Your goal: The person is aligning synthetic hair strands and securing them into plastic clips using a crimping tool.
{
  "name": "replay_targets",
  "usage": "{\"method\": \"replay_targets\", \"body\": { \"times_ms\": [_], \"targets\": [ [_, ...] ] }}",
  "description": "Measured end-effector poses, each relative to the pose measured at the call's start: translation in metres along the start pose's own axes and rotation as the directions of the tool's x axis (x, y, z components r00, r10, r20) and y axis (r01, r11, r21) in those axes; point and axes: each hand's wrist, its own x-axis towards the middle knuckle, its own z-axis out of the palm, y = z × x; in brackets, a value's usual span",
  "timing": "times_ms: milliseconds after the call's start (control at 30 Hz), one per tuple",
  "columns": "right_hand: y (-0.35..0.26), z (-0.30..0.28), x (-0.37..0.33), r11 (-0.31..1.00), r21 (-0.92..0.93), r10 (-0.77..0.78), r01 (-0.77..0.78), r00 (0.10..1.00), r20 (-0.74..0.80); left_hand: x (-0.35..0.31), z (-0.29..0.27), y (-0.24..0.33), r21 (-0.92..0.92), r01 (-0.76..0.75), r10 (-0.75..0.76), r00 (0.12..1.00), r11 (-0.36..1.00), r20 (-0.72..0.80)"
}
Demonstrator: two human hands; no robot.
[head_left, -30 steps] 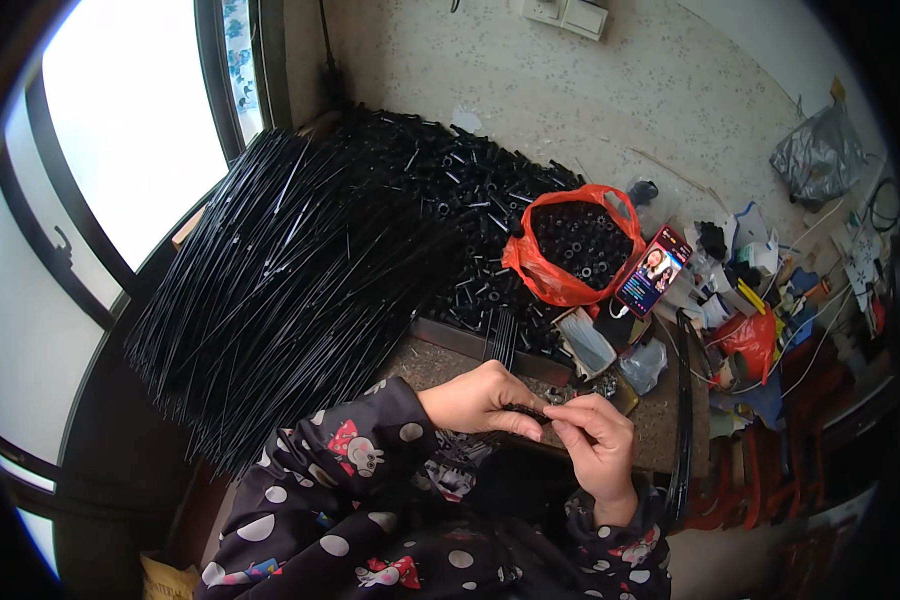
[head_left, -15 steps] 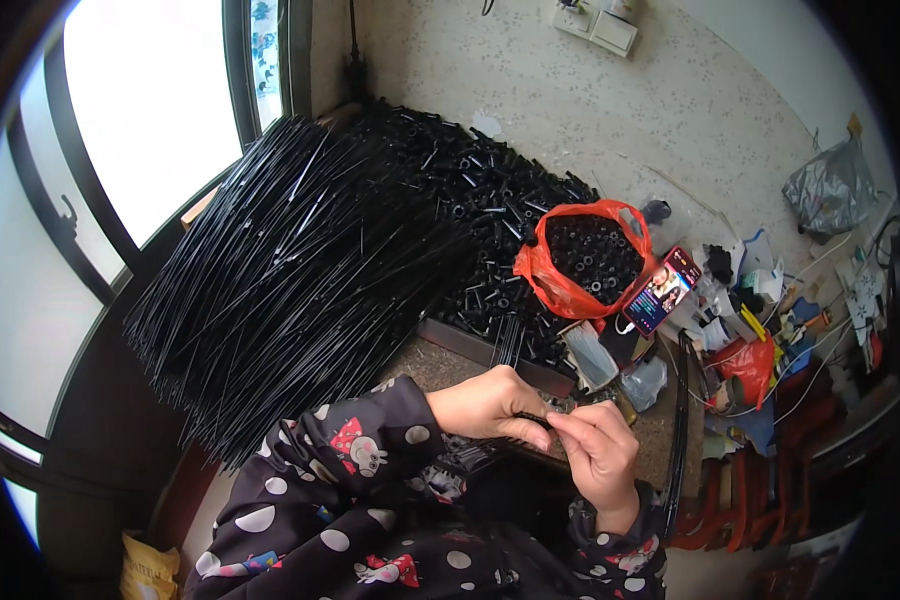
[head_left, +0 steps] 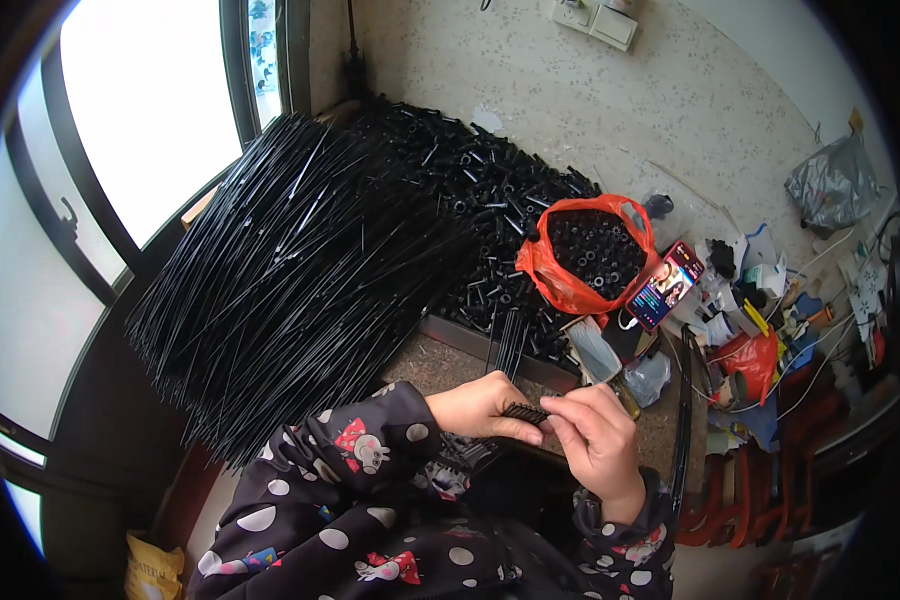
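Note:
My left hand [head_left: 480,408] is closed around a bundle of thin black rods [head_left: 510,345]. The rods' far part sticks out beyond the knuckles, over the tray edge. Between thumb and forefinger a row of dark rod ends [head_left: 525,412] shows. Close against these ends is my right hand [head_left: 595,440], its thumb and fingers pinched together. Whatever the pinch holds is too small and covered to make out. Both hands are over the near edge of the speckled tabletop [head_left: 435,365].
A large heap of long black rods [head_left: 290,270] fills the left. Behind lie many short black tubes [head_left: 470,180]. A red plastic bag [head_left: 560,290] holds small black rings. Right of it are a lit phone [head_left: 667,287], a clear plastic bag [head_left: 646,380] and mixed clutter [head_left: 760,310].
My right fingers have lifted slightly off the rod ends and changed their pinch. The row of ends in my left hand is more visible, and the rods beyond it look more spread.

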Motion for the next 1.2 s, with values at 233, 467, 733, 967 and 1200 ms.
{"method": "replay_targets", "body": {
  "times_ms": [233,467,733,967,1200],
  "targets": [
    [-0.008,0.005,0.015,1.0,0.025,-0.007,0.008,1.0,-0.025,0.006,-0.005,0.005,0.224,0.107,-0.125,0.99,0.969,0.067],
    [0.008,0.001,0.005,0.998,0.0,0.057,-0.057,0.998,0.015,-0.041,0.038,-0.059,0.824,0.33,-0.439,0.892,0.461,-0.112],
    [-0.042,0.023,-0.029,0.821,0.562,-0.428,0.098,0.756,0.494,-0.05,0.03,-0.082,0.925,0.013,-0.335,0.934,0.379,0.124],
    [0.193,0.039,-0.028,0.795,-0.37,0.413,-0.48,0.876,-0.249,-0.074,0.034,-0.049,0.821,0.106,-0.36,0.924,0.561,0.127],
    [0.229,0.045,-0.059,0.791,-0.505,0.345,-0.346,0.933,-0.1,-0.084,0.035,-0.059,0.855,0.121,-0.372,0.924,0.505,0.089]
  ]
}}
